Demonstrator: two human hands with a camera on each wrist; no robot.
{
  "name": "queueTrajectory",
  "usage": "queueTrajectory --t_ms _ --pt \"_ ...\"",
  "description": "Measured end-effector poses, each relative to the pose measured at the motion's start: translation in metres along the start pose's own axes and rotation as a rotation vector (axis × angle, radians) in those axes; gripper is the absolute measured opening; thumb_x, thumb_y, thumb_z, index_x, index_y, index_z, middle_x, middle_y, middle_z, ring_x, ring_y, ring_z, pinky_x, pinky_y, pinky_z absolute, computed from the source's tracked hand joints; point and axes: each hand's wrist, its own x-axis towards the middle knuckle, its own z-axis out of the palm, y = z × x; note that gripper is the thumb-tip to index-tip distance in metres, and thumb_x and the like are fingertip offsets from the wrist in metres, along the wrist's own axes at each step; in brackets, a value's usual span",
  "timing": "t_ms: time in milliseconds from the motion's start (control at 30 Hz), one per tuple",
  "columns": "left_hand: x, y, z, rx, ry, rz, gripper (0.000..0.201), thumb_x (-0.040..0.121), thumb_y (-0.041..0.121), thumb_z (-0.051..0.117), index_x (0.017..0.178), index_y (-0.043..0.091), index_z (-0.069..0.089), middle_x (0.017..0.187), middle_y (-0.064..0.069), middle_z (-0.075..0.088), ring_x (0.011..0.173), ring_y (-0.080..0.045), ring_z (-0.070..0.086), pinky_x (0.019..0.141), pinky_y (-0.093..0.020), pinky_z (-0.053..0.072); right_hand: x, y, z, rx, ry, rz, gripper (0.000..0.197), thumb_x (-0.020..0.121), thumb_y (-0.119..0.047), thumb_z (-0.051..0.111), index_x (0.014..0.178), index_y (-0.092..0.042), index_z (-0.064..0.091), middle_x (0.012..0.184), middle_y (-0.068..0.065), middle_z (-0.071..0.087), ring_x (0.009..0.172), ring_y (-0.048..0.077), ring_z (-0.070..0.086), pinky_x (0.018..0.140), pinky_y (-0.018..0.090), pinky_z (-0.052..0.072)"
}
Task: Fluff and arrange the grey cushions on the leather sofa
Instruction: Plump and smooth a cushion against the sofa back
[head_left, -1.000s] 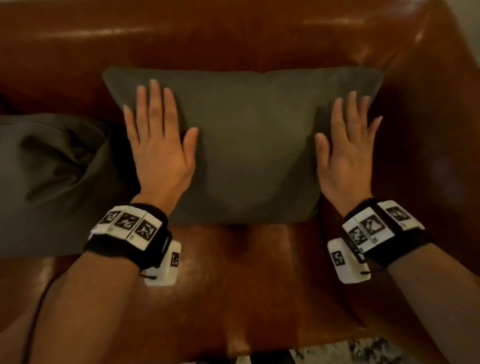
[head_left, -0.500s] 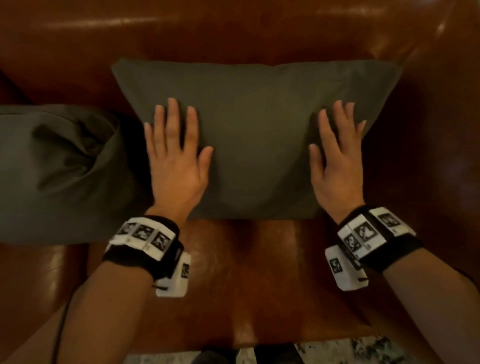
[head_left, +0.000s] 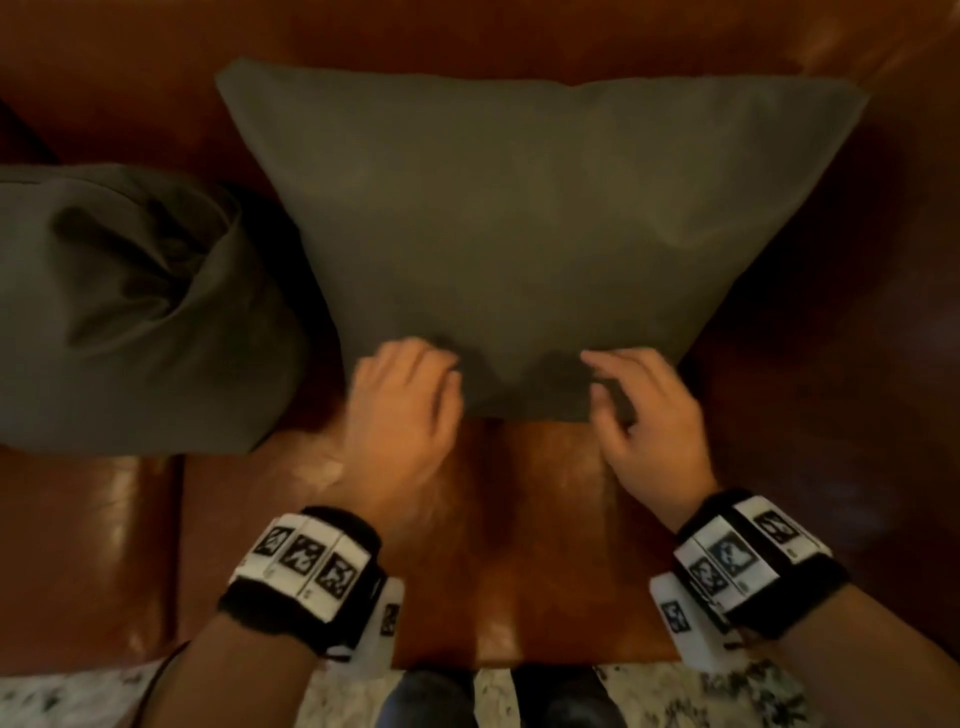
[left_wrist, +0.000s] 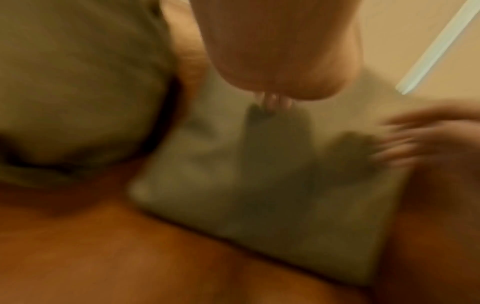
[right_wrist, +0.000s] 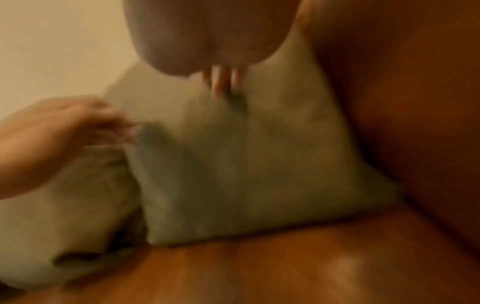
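A grey cushion (head_left: 530, 234) leans upright against the back of the brown leather sofa (head_left: 524, 525), near its right arm. Both hands are low in front of the cushion's bottom edge and blurred by motion. My left hand (head_left: 410, 379) has loosely curled fingers at the lower left part of the cushion, and my right hand (head_left: 634, 384) is likewise at the lower right. Neither visibly holds fabric. In the left wrist view the left fingertips (left_wrist: 275, 102) hang just before the cushion (left_wrist: 259, 185). A second, crumpled grey cushion (head_left: 130, 312) lies slumped to the left.
The sofa's right arm (head_left: 857, 364) rises close beside the upright cushion. Bare seat leather lies between me and the cushions. A pale patterned rug (head_left: 78, 696) and my dark shoes (head_left: 561, 696) show below the seat's front edge.
Both hands slid down from flat on the cushion's face to its bottom edge, and their fingers went from straight to loosely curled. The view has come closer to the cushion.
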Motion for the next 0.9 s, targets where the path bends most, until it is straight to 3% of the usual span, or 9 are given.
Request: queueTrajectory --t_ms 67,167,233,367,533,667,733,833,900 --pt "0.02 0.029 0.01 -0.197 -0.173 -0.027 0.019 0.09 0.024 0.046 0.093 0.014 0.062 0.089 -0.009 0.066 0.086 -0.03 0.061 0.072 -0.039 0.044 0.024 -0.012 0.019 0.075 -0.228 0.107 0.031 0.084 -0.022 0.046 0.106 -0.017 0.067 0.099 0.007 0.069 0.092 0.026 0.066 0.077 0.039 0.053" --pt "0.048 0.039 0.038 -0.165 -0.544 -0.206 0.011 0.086 0.023 0.049 0.088 0.019 0.058 0.094 -0.015 0.067 0.091 -0.038 0.061 0.068 -0.039 0.044 0.054 -0.006 0.04 -0.151 -0.536 0.26 0.009 0.081 -0.023 0.05 0.074 -0.019 0.056 0.086 0.014 0.07 0.086 0.038 0.065 0.064 0.039 0.047" --pt "0.058 0.034 0.057 -0.106 -0.796 -0.253 0.012 0.088 0.023 0.049 0.088 0.02 0.061 0.104 -0.018 0.066 0.096 -0.038 0.061 0.073 -0.037 0.045 0.058 0.007 0.049 -0.261 -0.755 0.347 0.01 0.085 -0.02 0.056 0.075 -0.018 0.059 0.094 0.016 0.069 0.09 0.037 0.065 0.069 0.037 0.047" --pt "0.05 0.023 0.086 -0.116 -1.123 -0.267 0.032 0.094 0.015 0.043 0.121 0.01 0.062 0.132 -0.014 0.058 0.117 -0.032 0.056 0.097 -0.038 0.045 0.036 0.035 0.077 -0.277 -1.023 0.434 0.019 0.089 -0.025 0.05 0.09 -0.018 0.068 0.115 0.012 0.068 0.104 0.032 0.062 0.091 0.04 0.051" --pt "0.004 -0.042 0.083 -0.082 -1.044 -0.432 0.04 0.097 0.015 0.047 0.137 0.012 0.053 0.146 -0.011 0.047 0.135 -0.028 0.042 0.112 -0.031 0.03 0.021 0.059 0.076 -0.164 -1.013 0.551 0.034 0.099 -0.025 0.044 0.126 -0.022 0.064 0.141 0.0 0.055 0.129 0.024 0.049 0.109 0.035 0.037" --pt "-0.035 -0.101 0.049 0.05 -0.868 -0.602 0.044 0.095 0.029 0.048 0.139 0.023 0.049 0.146 -0.009 0.046 0.13 -0.03 0.046 0.108 -0.036 0.037 -0.005 0.079 0.065 -0.284 -0.926 0.669 0.032 0.1 -0.02 0.046 0.126 -0.012 0.063 0.137 0.01 0.058 0.126 0.031 0.052 0.104 0.034 0.039" --pt "-0.057 -0.132 0.037 0.016 -0.766 -0.653 0.041 0.087 0.047 0.043 0.122 0.032 0.057 0.128 -0.006 0.06 0.115 -0.027 0.058 0.099 -0.045 0.045 -0.022 0.082 0.06 -0.338 -0.826 0.778 0.032 0.098 -0.02 0.049 0.125 -0.013 0.064 0.134 0.014 0.059 0.123 0.035 0.054 0.1 0.034 0.041" --pt "-0.082 -0.141 0.004 -0.166 -0.687 -0.738 0.015 0.096 0.022 0.051 0.088 0.021 0.064 0.092 -0.004 0.065 0.08 -0.002 0.062 0.08 -0.023 0.045 -0.05 0.067 0.058 -0.348 -0.853 0.86 0.023 0.097 -0.022 0.046 0.106 -0.016 0.066 0.126 0.018 0.063 0.113 0.037 0.059 0.094 0.036 0.044" --pt "-0.097 -0.137 -0.022 -0.271 -0.66 -0.776 0.017 0.096 0.008 0.052 0.097 0.011 0.069 0.096 -0.002 0.063 0.075 -0.007 0.057 0.063 -0.006 0.038 -0.065 0.05 0.063 -0.335 -0.876 0.874 0.016 0.097 -0.026 0.046 0.092 -0.022 0.061 0.116 0.014 0.068 0.105 0.033 0.063 0.089 0.036 0.048"
